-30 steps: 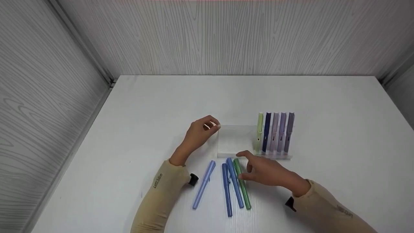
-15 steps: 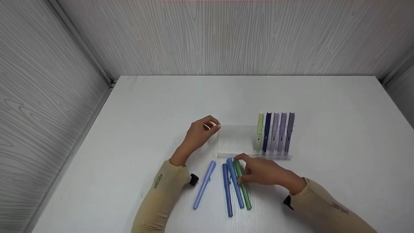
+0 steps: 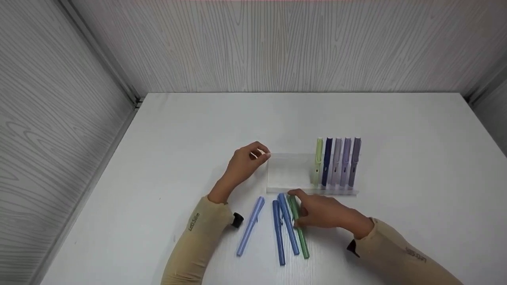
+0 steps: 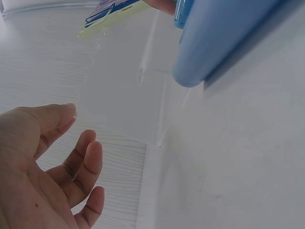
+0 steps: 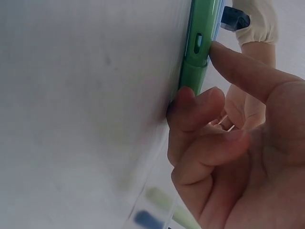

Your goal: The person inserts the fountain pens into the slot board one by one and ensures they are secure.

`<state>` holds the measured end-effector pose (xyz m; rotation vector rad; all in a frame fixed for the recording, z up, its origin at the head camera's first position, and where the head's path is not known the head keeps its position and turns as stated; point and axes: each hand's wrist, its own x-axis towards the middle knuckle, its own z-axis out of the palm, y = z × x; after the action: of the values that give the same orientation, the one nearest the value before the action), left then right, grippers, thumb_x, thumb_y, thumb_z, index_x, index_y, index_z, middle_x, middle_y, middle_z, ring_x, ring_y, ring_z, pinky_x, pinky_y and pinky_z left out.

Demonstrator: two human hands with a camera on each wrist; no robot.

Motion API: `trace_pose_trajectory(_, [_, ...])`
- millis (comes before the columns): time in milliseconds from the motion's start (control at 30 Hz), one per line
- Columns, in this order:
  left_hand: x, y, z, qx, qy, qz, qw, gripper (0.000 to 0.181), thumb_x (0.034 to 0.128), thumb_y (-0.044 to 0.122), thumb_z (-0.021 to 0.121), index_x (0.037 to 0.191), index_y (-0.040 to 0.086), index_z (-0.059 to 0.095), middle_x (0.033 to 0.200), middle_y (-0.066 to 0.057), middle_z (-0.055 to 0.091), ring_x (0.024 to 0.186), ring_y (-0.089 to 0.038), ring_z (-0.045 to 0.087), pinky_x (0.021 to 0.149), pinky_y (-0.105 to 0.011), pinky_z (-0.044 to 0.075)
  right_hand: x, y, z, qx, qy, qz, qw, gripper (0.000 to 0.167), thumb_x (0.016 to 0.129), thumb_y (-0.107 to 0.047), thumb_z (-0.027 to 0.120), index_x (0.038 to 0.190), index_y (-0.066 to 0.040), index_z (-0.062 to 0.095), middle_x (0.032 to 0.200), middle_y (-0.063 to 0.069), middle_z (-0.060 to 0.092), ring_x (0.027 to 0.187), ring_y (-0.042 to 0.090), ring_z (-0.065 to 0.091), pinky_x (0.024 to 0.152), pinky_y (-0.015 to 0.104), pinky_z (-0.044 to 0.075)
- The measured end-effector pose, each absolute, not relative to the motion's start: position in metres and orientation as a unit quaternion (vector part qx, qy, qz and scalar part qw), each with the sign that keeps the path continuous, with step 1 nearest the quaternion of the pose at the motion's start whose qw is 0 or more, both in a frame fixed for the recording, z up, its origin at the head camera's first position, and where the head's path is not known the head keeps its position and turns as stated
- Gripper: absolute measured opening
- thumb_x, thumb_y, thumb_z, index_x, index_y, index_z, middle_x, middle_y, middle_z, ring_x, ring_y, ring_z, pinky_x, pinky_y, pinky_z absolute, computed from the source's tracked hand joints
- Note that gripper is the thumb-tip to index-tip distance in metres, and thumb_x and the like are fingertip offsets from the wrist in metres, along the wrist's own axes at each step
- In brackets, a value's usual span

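With thumb and forefinger, my left hand [image 3: 244,163] pinches the upper left corner of a clear pen stand [image 3: 291,174]. Its other fingers curl loosely below in the left wrist view. My right hand [image 3: 328,210] holds a green pen [image 3: 303,242] lying on the table, thumb on its side and curled forefinger at its capped end; the right wrist view shows this grip close up. Left of the green pen lie a mid-blue pen [image 3: 291,233], a darker blue pen [image 3: 278,233] and, farther left, a light blue pen [image 3: 249,227].
Several pens stand side by side in the stand's right part: light green [image 3: 318,158], dark navy [image 3: 327,162] and purple shades [image 3: 345,162]. The stand's left part shows bare clear plastic. A wood-grain panel [image 3: 253,47] rises behind the white table [image 3: 190,126].
My right hand has moved slightly left and closed on the green pen, which has shifted a little toward the near edge. The left hand stays at the stand's corner.
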<state>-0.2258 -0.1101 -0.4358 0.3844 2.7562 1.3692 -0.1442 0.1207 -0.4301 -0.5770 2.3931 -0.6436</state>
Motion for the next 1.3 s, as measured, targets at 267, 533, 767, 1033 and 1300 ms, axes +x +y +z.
trace_pose_trajectory(267, [-0.227, -0.110, -0.437, 0.124, 0.887, 0.444, 0.019, 0.016, 0.0939, 0.033, 0.063, 0.104, 0.022, 0.068, 0.092, -0.004, 0.068, 0.079, -0.016, 0.061, 0.066, -0.027, 0.047, -0.144, 0.119, -0.428, -0.201, 0.905, -0.227, 0.300, 0.076, 0.080, -0.030, 0.078, 0.143, -0.017, 0.038, 0.084, -0.001, 0.063, 0.073, 0.014, 0.054, 0.064, 0.033, 0.042])
trace_pose_trajectory(533, [-0.227, -0.109, -0.438, 0.124, 0.886, 0.446, 0.018, 0.014, 0.0939, 0.032, 0.063, 0.103, 0.022, 0.068, 0.090, -0.004, 0.068, 0.079, -0.015, 0.060, 0.065, -0.027, 0.046, -0.140, 0.110, -0.427, -0.158, 0.929, -0.188, 0.276, 0.069, 0.078, -0.033, 0.080, 0.135, -0.015, 0.046, 0.078, 0.000, 0.055, 0.071, 0.016, 0.052, 0.059, 0.032, 0.037])
trace_pose_trajectory(767, [-0.226, -0.109, -0.437, 0.127, 0.886, 0.445, 0.014, 0.014, 0.0939, 0.031, 0.063, 0.103, 0.021, 0.068, 0.092, -0.004, 0.068, 0.079, -0.016, 0.060, 0.066, -0.027, 0.047, -0.138, 0.110, -0.426, -0.159, 0.936, -0.182, 0.256, 0.066, 0.077, -0.027, 0.081, 0.133, -0.013, 0.049, 0.072, 0.000, 0.054, 0.065, 0.016, 0.051, 0.056, 0.030, 0.037])
trace_pose_trajectory(1033, [-0.225, -0.109, -0.436, 0.130, 0.885, 0.446, 0.009, 0.015, 0.0937, 0.030, 0.063, 0.103, 0.020, 0.068, 0.090, -0.004, 0.068, 0.077, -0.015, 0.059, 0.065, -0.027, 0.046, -0.142, 0.117, -0.423, -0.162, 0.921, -0.217, 0.279, 0.063, 0.079, -0.020, 0.078, 0.133, -0.015, 0.046, 0.085, 0.001, 0.064, 0.068, 0.014, 0.054, 0.057, 0.030, 0.042])
trace_pose_trajectory(1300, [-0.225, -0.110, -0.434, 0.132, 0.887, 0.442, 0.008, 0.014, 0.0937, 0.030, 0.063, 0.103, 0.020, 0.068, 0.091, -0.005, 0.067, 0.078, -0.015, 0.059, 0.066, -0.027, 0.046, -0.149, 0.132, -0.409, -0.192, 0.891, -0.309, 0.273, 0.063, 0.082, -0.012, 0.071, 0.139, -0.013, 0.042, 0.092, 0.004, 0.068, 0.073, 0.013, 0.058, 0.065, 0.030, 0.048])
